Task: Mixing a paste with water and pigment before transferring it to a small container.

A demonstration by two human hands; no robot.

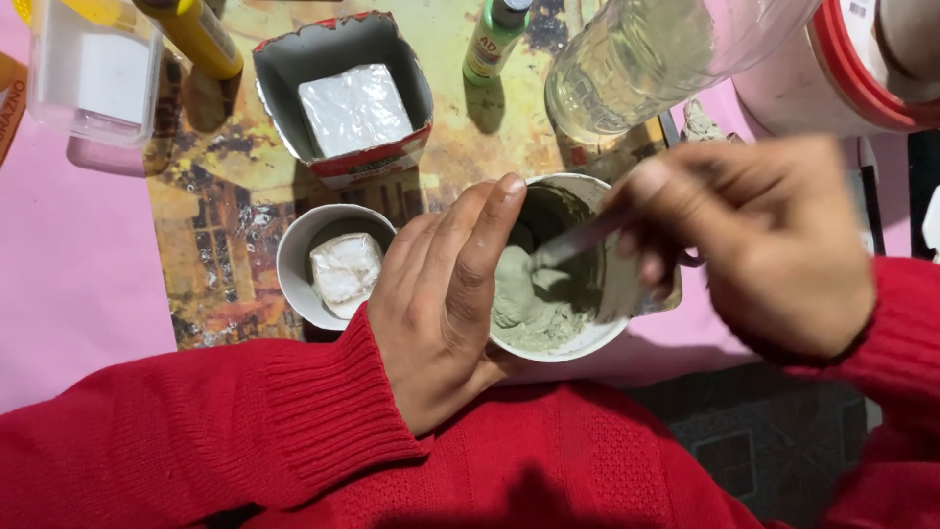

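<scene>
My left hand [441,299] wraps around the left side of a white cup [573,338] that holds a thick grey-green paste [529,304]. My right hand [759,240], blurred, grips a thin stirring tool [578,240] whose tip is down in the paste. Both arms wear red knitted sleeves. Beside the left hand stands a second white cup [294,260] with a white lump [345,269] inside.
An open cut carton [401,83] with a white block stands behind the cups. A green paint bottle [493,39], a yellow bottle [196,34], a clear plastic bottle [636,59], a clear container [93,73] and a red-rimmed tub [842,69] line the back, on a printed mat over pink cloth.
</scene>
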